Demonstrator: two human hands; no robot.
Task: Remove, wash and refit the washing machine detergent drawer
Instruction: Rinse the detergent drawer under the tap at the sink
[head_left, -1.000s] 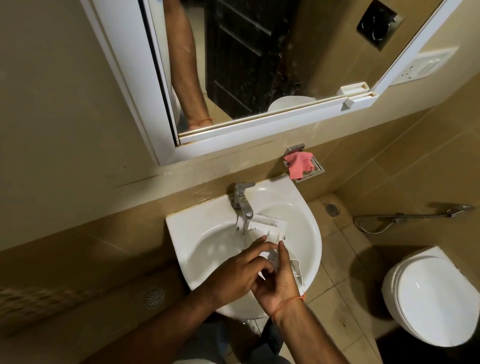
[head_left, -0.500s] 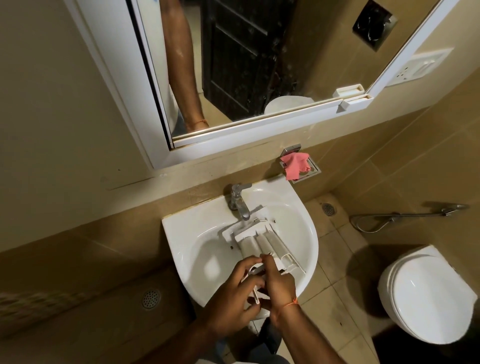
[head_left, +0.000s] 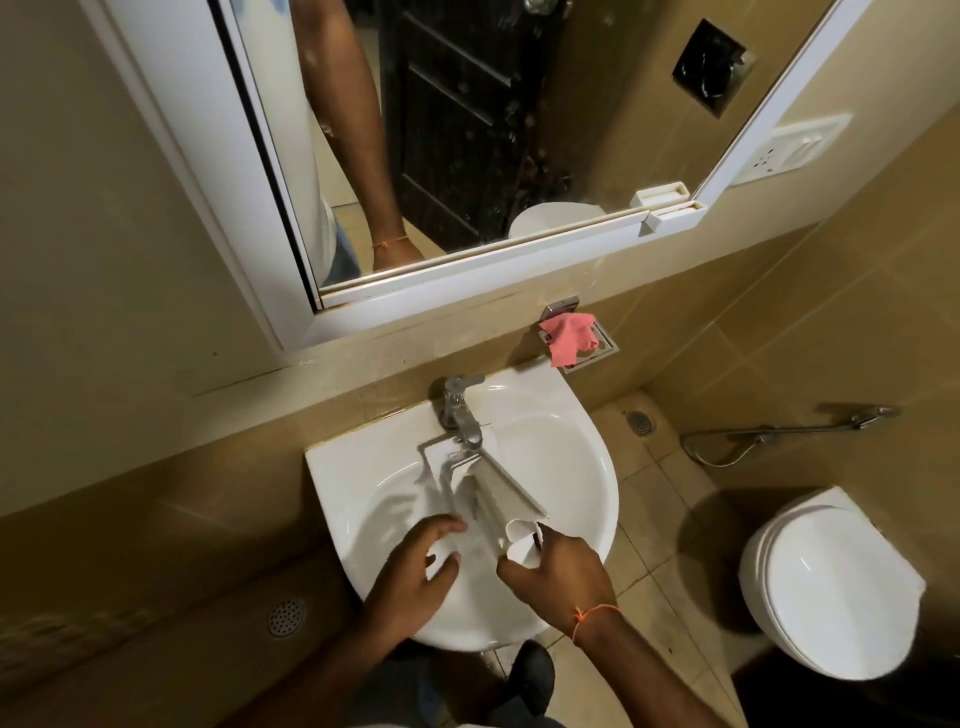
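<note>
The white detergent drawer (head_left: 496, 491) lies tilted in the white sink (head_left: 582, 467), its far end under the chrome tap (head_left: 462, 410). My right hand (head_left: 558, 571) grips the drawer's near end at its front panel. My left hand (head_left: 421, 566) hovers over the basin just left of the drawer, fingers spread, holding nothing. Whether water runs from the tap I cannot tell.
A pink cloth (head_left: 569, 338) sits in a metal soap dish on the wall behind the sink. A white toilet (head_left: 831, 587) stands at the right, with a hose sprayer (head_left: 779, 428) on the wall. A mirror (head_left: 493, 130) hangs above. Floor drains (head_left: 285, 616) lie left and right of the sink.
My left hand has let go of the drawer and moved left, fingers open. The drawer has turned on its side under the tap, held by my right hand alone.
</note>
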